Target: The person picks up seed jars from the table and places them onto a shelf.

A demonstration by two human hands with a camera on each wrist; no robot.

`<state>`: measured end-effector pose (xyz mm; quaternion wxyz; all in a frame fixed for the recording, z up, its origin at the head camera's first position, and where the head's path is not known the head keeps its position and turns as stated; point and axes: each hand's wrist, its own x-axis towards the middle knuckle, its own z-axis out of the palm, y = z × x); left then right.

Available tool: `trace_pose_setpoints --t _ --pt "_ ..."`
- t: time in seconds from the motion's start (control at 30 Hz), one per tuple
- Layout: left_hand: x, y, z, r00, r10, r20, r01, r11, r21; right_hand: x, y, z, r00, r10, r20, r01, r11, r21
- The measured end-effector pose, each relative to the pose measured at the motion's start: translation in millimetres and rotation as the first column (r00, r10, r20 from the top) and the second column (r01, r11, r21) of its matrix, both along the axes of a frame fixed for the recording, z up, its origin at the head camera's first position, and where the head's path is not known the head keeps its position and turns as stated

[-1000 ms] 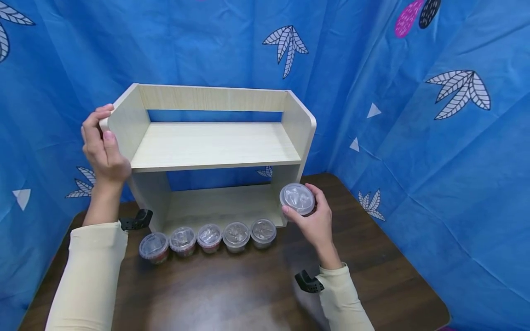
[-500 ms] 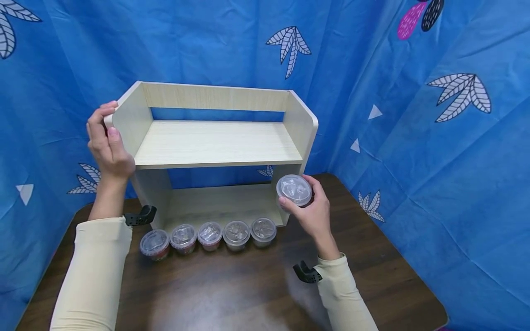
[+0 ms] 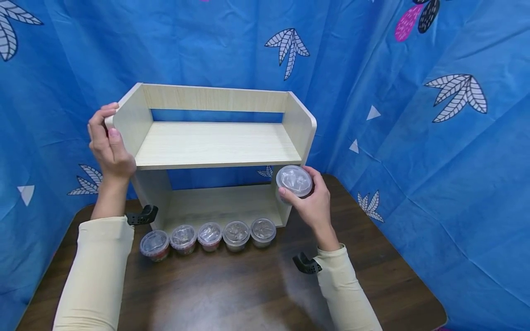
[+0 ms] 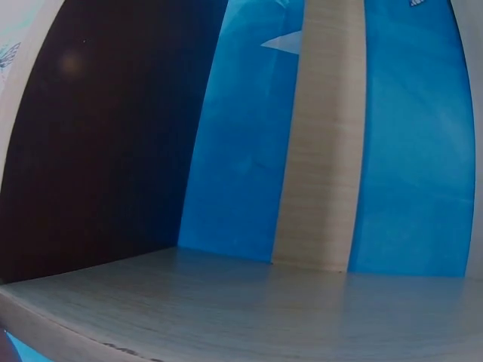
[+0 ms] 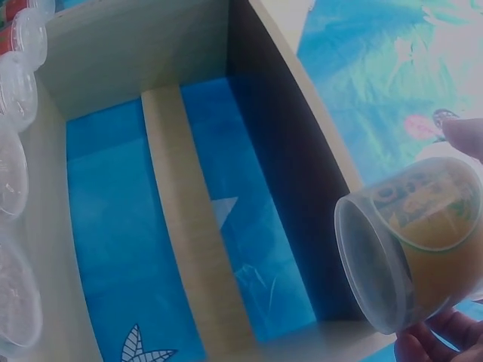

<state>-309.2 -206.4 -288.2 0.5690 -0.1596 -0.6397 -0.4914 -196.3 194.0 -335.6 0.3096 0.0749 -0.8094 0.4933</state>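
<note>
My left hand [image 3: 109,147] grips the front edge of the left side panel of a pale wooden two-tier shelf [image 3: 219,143]. A clear plastic cup with a lid [image 3: 294,180] is held up in my right hand [image 3: 312,207], thumb on one side and fingers on the other. It is in front of the shelf's right side panel, above the table. The right wrist view shows a printed label and tan contents in this cup [image 5: 441,241]. Neither hand appears in the left wrist view, only the shelf's inside [image 4: 317,309].
Several similar lidded cups [image 3: 209,235] stand in a row along the shelf's lower front edge, on the dark wooden table [image 3: 215,289]. Some show red contents. Behind and to the right hangs a blue patterned curtain [image 3: 406,156].
My right hand has raised the cup and carried it slightly left, up towards the upper tier's front right corner. The left hand keeps its grip on the side panel.
</note>
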Motion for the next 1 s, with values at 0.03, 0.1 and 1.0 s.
trace_pose_setpoints --t 0.03,0.1,1.0 --pt "0.0 -0.4 -0.4 1.0 0.003 0.002 -0.003 1.0 -0.001 -0.7 -0.1 1.0 1.0 0.002 -0.001 -0.002 1.0 0.001" --pt "0.0 -1.2 -1.1 1.0 0.009 0.006 -0.009 1.0 -0.003 -2.2 -0.2 3.0 1.0 0.004 -0.005 -0.004 1.0 0.004" --pt "7.7 5.2 3.7 1.0 0.006 -0.005 -0.006 1.0 0.015 -19.3 -7.3 40.9 0.999 -0.006 -0.044 0.008 0.999 0.053"
